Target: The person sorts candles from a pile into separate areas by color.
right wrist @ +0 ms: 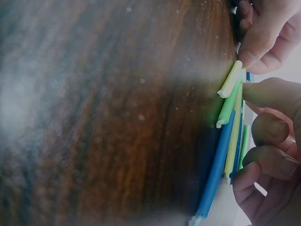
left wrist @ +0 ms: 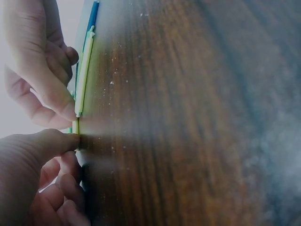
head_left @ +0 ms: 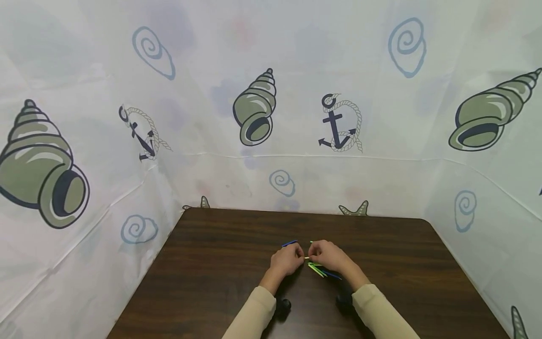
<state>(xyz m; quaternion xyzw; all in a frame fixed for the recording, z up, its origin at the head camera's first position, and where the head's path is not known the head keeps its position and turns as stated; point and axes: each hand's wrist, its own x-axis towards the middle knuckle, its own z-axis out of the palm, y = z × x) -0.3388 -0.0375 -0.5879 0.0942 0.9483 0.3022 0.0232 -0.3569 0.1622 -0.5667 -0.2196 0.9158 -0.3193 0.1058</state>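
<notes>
Both hands meet over the dark wooden table. My left hand pinches one end of a short yellow stick between thumb and fingertips. At its other end, the fingertips of my right hand pinch the same stick. Below the right hand lie several thin sticks: light green ones and a blue one. The right wrist view shows the blue stick and a green stick with whitish, ragged ends. Fingers partly hide the pinched stick.
Beyond the left hand lies another blue stick. A bit of green stick shows behind the right hand. Dark wood-grain table surrounds the hands, and a white sheet with printed shells and anchors hangs around it.
</notes>
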